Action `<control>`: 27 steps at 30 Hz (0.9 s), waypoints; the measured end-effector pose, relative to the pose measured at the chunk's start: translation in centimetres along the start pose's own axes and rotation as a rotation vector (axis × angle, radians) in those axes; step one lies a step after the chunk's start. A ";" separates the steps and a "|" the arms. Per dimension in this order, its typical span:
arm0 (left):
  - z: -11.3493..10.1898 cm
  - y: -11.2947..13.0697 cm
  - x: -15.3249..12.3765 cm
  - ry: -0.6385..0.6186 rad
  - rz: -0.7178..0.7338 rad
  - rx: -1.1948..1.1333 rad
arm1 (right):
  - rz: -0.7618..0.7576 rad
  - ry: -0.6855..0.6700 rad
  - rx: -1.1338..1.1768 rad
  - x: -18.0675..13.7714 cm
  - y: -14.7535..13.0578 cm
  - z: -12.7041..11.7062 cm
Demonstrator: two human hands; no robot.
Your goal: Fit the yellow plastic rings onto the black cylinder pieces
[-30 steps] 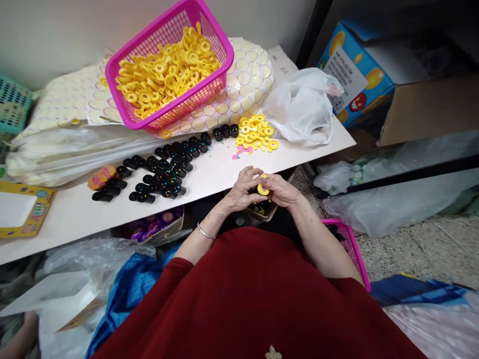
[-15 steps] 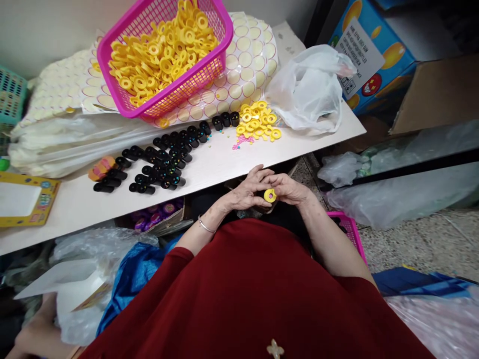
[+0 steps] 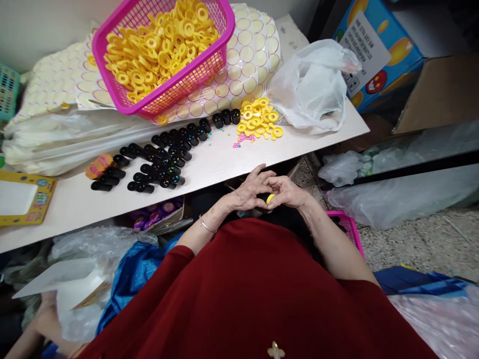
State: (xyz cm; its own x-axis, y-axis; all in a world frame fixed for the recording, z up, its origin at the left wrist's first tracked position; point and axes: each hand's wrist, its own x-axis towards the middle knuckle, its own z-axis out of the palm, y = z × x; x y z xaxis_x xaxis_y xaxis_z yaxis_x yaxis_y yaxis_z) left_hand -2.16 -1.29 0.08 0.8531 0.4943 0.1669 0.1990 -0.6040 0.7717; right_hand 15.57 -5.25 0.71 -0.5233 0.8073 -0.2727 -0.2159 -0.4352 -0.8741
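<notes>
Close in front of my body, my left hand (image 3: 250, 192) and my right hand (image 3: 289, 193) meet just below the table edge. A small yellow ring piece (image 3: 270, 199) shows edge-on between them, pinched by my right thumb and fingers. Left of it, a short black tube (image 3: 264, 196) sits between my left thumb and fingers, mostly hidden by them. On the table beyond lie several black tubes (image 3: 160, 154), some with coloured beads inside. A pile of yellow ring pieces (image 3: 258, 118) and some pink beads (image 3: 245, 139) lie nearer my hands.
A pink basket (image 3: 179, 87) full of yellow rings rests on sticker sheets (image 3: 250, 45). Nearby are a white plastic bag (image 3: 310, 87), orange pieces (image 3: 99, 166), a yellow box (image 3: 47, 199) and a blue carton (image 3: 377, 55). Someone's bare limb (image 3: 41, 324) shows at lower left.
The yellow ring piece has turned from facing me to edge-on, and my right thumb has come over its near side. The view has shifted slightly.
</notes>
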 end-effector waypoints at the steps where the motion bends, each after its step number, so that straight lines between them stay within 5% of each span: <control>1: 0.0 0.0 0.0 -0.003 0.002 0.001 | -0.007 0.022 -0.004 0.0 0.1 0.1; 4: 0.1 -0.3 -0.3 0.007 -0.014 0.009 | -0.013 0.056 -0.019 0.0 0.1 0.4; 7: 0.7 -0.8 -1.0 0.024 -0.051 0.056 | 0.062 -0.051 -0.108 0.1 0.2 0.4; 10: 1.1 -0.7 -2.5 0.054 -0.061 0.144 | 0.153 -0.160 -0.300 0.6 0.8 0.3; 12: 1.0 -0.3 -3.9 0.146 -0.028 0.214 | 0.128 -0.116 -0.545 1.3 1.5 0.2; 15: -0.3 0.1 -6.8 0.556 -0.144 0.440 | 0.103 0.016 -1.088 2.7 2.5 0.2; 17: -1.7 0.0 -8.9 0.942 -0.432 0.671 | 0.213 0.052 -1.366 4.0 3.0 0.3; 19: -3.2 -0.6 -10.8 1.139 -0.708 0.824 | 0.361 0.034 -1.481 5.3 3.2 0.5; 23: -5.5 -1.7 -12.6 1.173 -0.960 0.941 | 0.453 -0.022 -1.491 7.3 3.0 0.8; 27: -5.8 -2.1 -12.7 1.136 -0.944 0.907 | 0.401 -0.025 -1.473 7.0 1.4 0.6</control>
State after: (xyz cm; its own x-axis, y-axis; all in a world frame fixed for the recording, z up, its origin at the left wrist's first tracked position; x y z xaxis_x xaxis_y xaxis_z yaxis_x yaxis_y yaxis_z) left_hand -16.21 -2.68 -0.08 -0.3657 0.7726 0.5189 0.9147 0.1953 0.3539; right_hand 11.05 -0.45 -2.22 -0.3627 0.7232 -0.5878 0.9176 0.1669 -0.3608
